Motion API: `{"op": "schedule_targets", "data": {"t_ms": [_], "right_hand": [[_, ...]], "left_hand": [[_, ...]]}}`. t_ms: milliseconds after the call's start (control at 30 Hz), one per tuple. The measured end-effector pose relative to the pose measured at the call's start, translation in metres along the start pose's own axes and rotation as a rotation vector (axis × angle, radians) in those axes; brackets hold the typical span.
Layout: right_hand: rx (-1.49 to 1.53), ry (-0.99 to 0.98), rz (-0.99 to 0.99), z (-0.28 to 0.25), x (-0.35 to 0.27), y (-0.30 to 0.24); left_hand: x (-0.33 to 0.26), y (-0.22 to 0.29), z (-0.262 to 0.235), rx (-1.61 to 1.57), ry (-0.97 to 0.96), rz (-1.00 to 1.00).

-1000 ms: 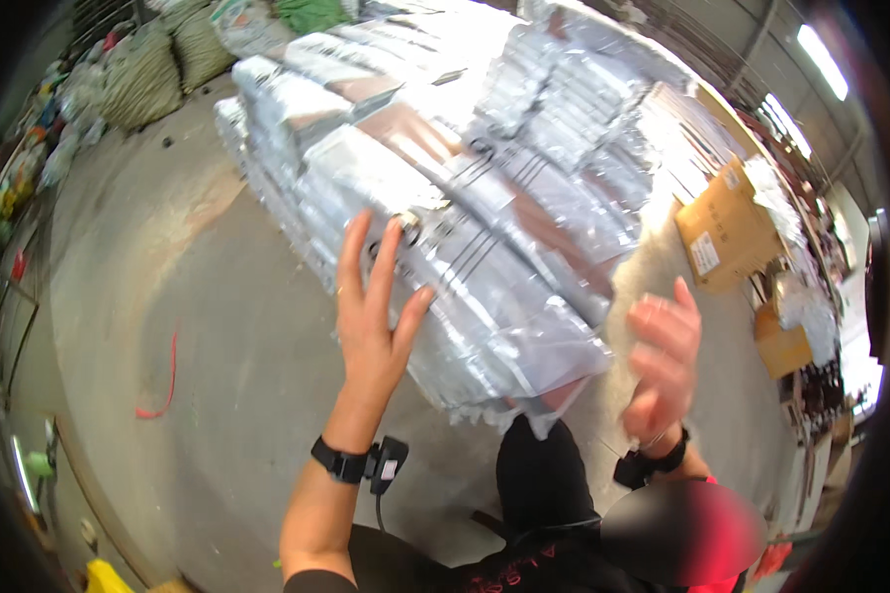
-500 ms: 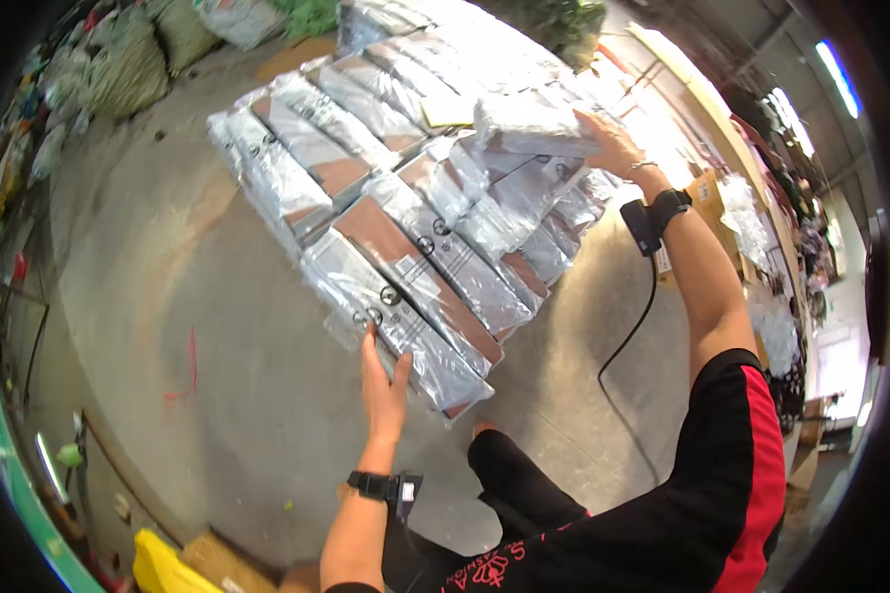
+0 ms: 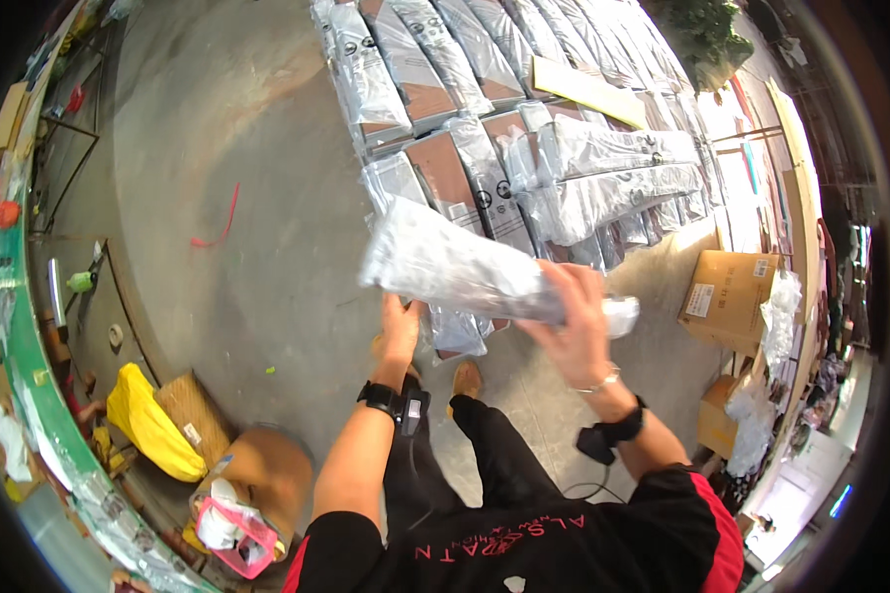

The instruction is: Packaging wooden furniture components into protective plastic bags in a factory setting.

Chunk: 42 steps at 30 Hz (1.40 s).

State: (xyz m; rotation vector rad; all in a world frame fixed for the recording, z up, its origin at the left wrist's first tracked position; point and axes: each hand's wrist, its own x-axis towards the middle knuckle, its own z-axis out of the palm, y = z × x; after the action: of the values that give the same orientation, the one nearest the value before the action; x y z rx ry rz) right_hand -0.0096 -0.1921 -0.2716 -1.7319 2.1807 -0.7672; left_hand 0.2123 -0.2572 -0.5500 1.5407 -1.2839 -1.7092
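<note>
A long package in clear plastic, blurred by motion, crosses in front of the stack with its right end in my right hand. The fingers of that hand are closed round it. My left hand is just below the package's left part, beside the near-left corner of the stack. Its fingertips are hidden behind the package, so I cannot tell what they touch. Beyond lie rows of similar long packages, brown and grey under clear film. Two more packages lie crosswise on top at the right.
A yellow strip rests on the stack. Cardboard boxes stand at the right beside crumpled plastic. To the lower left are a yellow sack, a brown drum and a pink basket. A red ribbon lies on the floor.
My right hand has come from the stack's far right toward me, bringing a package across the near side. The view has shifted, and my left hand's fingertips are now covered.
</note>
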Motion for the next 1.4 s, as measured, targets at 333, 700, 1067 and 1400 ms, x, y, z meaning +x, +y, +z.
{"op": "schedule_targets", "data": {"t_ms": [333,700,1067,1400], "right_hand": [[-0.260,-0.011,0.018,0.104,0.041,0.037],[0.087,-0.220,0.062,0.049,-0.023,-0.019],[0.128,-1.004,-0.258,0.004,-0.096,-0.036],[0.066,-1.438,-0.810,0.010,-0.083,-0.140]], "left_hand": [[-0.012,0.085,0.012,-0.003,-0.061,0.031],[-0.025,0.068,0.006,-0.094,-0.006,0.041],[-0.235,0.147,-0.156,-0.157,-0.030,0.024],[-0.666,0.330,-0.167,-0.123,0.157,1.102]]}}
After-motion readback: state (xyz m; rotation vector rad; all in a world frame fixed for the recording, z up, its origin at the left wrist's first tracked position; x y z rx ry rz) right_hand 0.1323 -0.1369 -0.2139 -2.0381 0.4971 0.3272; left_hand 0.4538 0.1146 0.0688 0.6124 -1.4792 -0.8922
